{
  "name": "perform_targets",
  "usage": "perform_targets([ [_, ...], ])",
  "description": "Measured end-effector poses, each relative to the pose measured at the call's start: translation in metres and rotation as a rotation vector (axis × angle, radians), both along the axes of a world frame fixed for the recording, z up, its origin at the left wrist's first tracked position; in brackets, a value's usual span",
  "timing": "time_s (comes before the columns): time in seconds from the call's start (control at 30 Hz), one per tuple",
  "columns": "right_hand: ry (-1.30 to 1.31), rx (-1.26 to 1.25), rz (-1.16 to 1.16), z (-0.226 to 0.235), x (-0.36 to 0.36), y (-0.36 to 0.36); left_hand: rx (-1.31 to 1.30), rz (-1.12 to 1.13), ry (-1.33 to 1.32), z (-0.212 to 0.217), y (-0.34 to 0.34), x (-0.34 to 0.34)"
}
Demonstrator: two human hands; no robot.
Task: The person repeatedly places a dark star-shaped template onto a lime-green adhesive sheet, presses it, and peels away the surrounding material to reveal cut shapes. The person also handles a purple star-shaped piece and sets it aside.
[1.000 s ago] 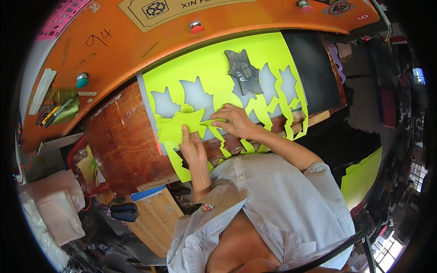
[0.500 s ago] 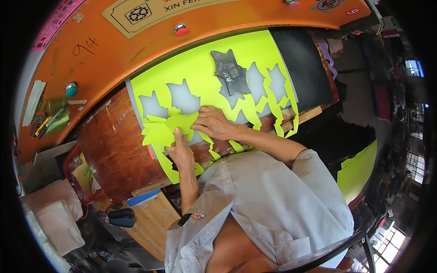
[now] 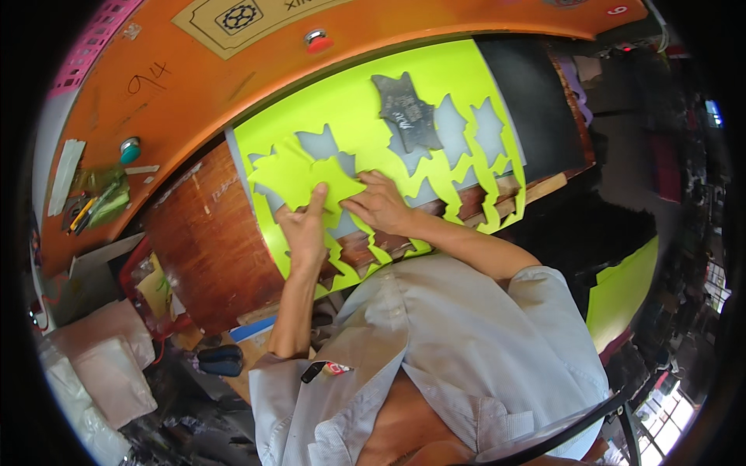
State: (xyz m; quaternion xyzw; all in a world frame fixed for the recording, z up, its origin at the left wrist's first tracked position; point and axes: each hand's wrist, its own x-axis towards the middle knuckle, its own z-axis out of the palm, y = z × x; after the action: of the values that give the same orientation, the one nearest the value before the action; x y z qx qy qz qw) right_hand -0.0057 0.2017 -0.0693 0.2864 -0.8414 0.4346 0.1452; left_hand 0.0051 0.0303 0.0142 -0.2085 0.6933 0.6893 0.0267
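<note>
My left hand (image 3: 305, 237) is closed on a few loose yellow-green cut-out pieces (image 3: 291, 172) with pointed corners, its thumb lying on top and the other fingers mostly hidden below. At their right corner, the bent fingers of my right hand (image 3: 382, 205) pinch the edge. Beneath lies a large yellow-green sheet (image 3: 350, 101) with several star-like holes, through which a pale grey surface shows. Farther right on the sheet rests a dark star-shaped block (image 3: 408, 113), apart from both hands.
An orange machine beam (image 3: 194, 101) with a red button (image 3: 317, 40) and a green button (image 3: 130, 150) spans the far side. Brown wooden board (image 3: 206, 241) extends left of the sheet. Cutter knives (image 3: 81, 215) lie at far left. Another yellow-green sheet (image 3: 622, 291) is at right.
The cut-out pieces have moved away from me, now over the sheet's left holes. My left hand went forward with them; my right hand stayed by their right edge. The whole view has shifted slightly.
</note>
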Motion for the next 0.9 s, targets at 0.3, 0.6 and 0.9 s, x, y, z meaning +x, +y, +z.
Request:
perform_targets([
  [0.3,-0.080,0.037,0.045,0.006,0.001,0.001,-0.558,-0.028,0.898,0.134,0.010,-0.015],
  [0.6,-0.512,-0.386,-0.215,0.035,0.016,0.034,0.010,-0.076,-0.064,0.004,-0.038,0.080],
  [0.9,-0.146,-0.185,-0.650,0.034,-0.045,0.126,0.424,0.173,0.153,-0.015,-0.134,0.098],
])
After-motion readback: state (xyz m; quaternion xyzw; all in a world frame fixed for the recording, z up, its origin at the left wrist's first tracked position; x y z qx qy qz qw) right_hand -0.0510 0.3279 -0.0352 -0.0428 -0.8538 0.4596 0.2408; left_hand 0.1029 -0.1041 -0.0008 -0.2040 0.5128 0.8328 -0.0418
